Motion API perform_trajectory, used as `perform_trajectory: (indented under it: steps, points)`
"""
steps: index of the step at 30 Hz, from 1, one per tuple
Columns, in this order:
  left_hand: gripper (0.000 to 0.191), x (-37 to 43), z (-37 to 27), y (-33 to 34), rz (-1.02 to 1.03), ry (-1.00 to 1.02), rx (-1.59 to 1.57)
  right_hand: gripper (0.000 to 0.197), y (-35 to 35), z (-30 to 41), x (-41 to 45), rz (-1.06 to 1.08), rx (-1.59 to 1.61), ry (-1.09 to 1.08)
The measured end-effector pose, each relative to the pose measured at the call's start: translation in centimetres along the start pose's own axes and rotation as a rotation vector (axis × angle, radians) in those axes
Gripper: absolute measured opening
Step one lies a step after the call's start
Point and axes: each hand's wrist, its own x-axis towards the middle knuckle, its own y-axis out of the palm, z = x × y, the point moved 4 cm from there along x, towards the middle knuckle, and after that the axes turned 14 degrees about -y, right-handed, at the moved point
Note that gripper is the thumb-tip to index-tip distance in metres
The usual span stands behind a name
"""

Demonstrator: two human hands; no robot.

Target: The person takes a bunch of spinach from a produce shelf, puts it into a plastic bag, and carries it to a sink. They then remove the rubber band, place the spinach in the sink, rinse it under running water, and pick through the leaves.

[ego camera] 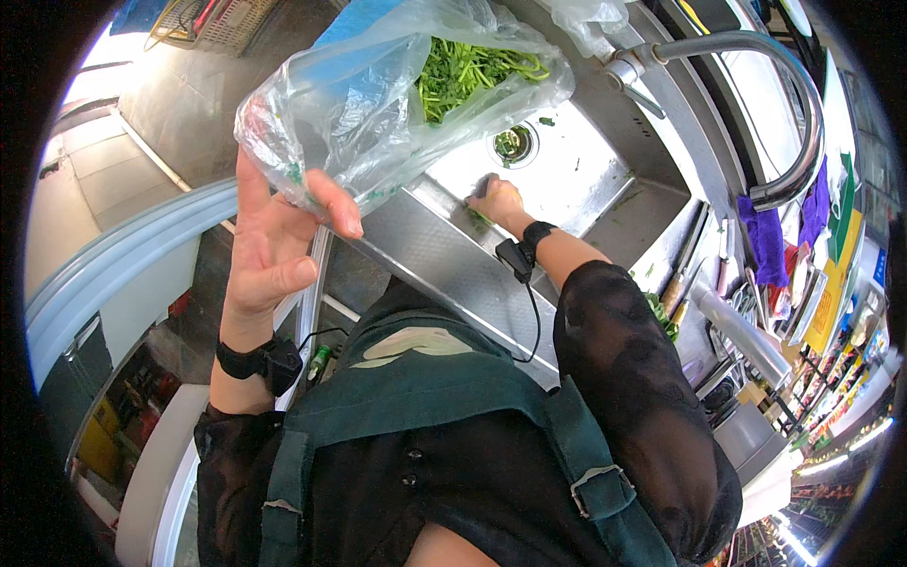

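My left hand [273, 230] has its fingers hooked in the near edge of a clear plastic bag [333, 135], with the thumb sticking out to the side. Inside the bag's far end lies a bunch of leafy green herbs [468, 78]. My right hand [502, 202] reaches down into a stainless steel sink [567, 170], by its near wall. Green scraps [482, 215] show right beside those fingers; whether they are gripped cannot be told. Beyond that hand, the drain [514, 145] holds more green bits.
A curved faucet [801, 92] arches over the sink's right side. Knives [684, 266] and other utensils crowd the counter to the right. Purple cloths [762, 241] hang near the spout. A plastic basket [220, 25] stands at the upper left, and a white rounded edge [127, 255] curves along my left.
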Motion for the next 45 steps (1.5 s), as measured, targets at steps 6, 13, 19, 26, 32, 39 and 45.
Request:
perform_trajectory:
  steps: [6, 13, 19, 26, 32, 39, 45]
  points:
    - [0.105, 0.0, 0.2, -0.4, 0.01, -0.005, -0.007, 0.048, 0.9, 0.4, -1.1, 0.01, -0.239, -0.802]
    - [0.104, 0.2, -0.1, -0.3, 0.02, 0.013, -0.015, 0.039, 3.0, -0.3, 0.4, 0.171, -0.328, -0.725]
    - [0.105, 0.2, 0.0, -0.3, 0.014, 0.009, -0.006, 0.033, 2.0, -0.9, 0.8, 0.044, -0.397, -0.62]
    - [0.102, 0.2, -0.2, -0.1, 0.018, -0.004, 0.009, 0.023, -5.8, -4.5, -0.5, -0.263, 0.241, -0.313]
    - [0.099, -1.1, -0.5, -0.3, 0.034, -0.031, 0.068, 0.014, -20.1, 8.2, -7.2, -1.126, 0.584, -0.603]
    - [0.092, 0.4, -0.7, 0.9, 0.112, -0.039, 0.216, 0.045, -19.2, 11.4, -4.4, -0.92, -0.047, -0.586]
    - [0.058, -0.1, -2.1, -0.7, -0.128, 0.037, 0.334, 0.015, -17.8, 8.1, -12.9, -1.163, 0.466, -0.382]
